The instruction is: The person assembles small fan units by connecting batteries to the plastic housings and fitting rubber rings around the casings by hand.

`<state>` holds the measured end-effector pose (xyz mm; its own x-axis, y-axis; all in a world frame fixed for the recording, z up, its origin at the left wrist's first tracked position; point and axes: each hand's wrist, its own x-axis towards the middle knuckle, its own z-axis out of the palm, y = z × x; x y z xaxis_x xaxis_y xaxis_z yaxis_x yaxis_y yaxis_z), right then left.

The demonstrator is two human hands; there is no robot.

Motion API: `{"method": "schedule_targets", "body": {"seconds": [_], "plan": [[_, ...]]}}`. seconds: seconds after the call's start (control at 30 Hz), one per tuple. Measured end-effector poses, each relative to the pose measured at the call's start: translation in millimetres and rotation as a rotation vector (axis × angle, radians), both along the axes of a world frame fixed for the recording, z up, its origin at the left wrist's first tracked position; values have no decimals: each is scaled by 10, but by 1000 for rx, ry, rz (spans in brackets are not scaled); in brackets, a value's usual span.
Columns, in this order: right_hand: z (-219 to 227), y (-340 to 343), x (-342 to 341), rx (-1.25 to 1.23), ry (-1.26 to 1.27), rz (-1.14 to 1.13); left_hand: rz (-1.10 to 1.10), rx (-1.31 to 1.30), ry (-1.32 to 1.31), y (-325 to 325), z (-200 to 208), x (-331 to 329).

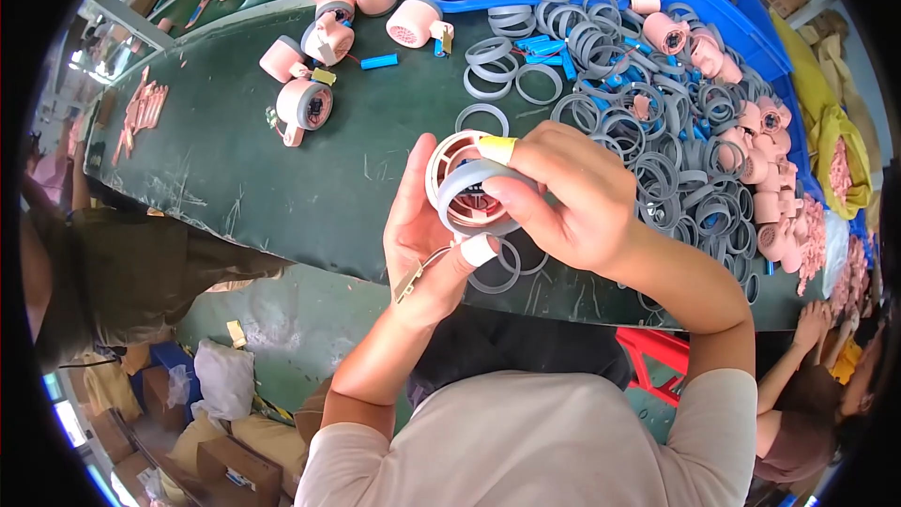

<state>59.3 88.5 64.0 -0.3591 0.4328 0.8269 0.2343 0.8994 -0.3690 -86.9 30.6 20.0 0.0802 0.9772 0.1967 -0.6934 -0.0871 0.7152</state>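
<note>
Bins of blue plastic crowd the far side of the dark green table (235,169). The middle blue bin (488,4) is heaped with loose grey rings, some of them near its rim; the right blue bin (768,30) holds more of the same rings toward its far end. Beside it, a yellow sack (818,99) shows small pink pieces (839,172) at its lower part, though whether they lie inside or in front of it I cannot tell. On the floor at lower left stand a cardboard box (239,471) and a stuffed white bag (225,380), the contents of both hidden.

Above the table's near edge, the person's two hands meet at one pink housing (437,169). The left hand (413,225) cups it from the left, fingers curled behind, thumb wrapped in white and laid along the lower edge. The right hand (587,192) pinches a grey ring (474,172) against the housing's mouth, thumb on the ring's near face and yellow-wrapped index finger at the top of the housing. The ring overlaps the opening off-centre; how deeply it sits cannot be told. Red wiring (488,205) shows through it. A small board (408,284) on thin leads hangs by the left wrist.
</note>
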Motion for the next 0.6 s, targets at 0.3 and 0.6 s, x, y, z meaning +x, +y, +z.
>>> {"method": "schedule_targets", "body": {"seconds": [0.3, 0.6], "plan": [[151, -34, 14, 125, -25, 76, -40, 90, 29, -19, 56, -33], [207, -7, 106, 71, -75, -168, 21, 151, 200, -57, 27, -89]]}}
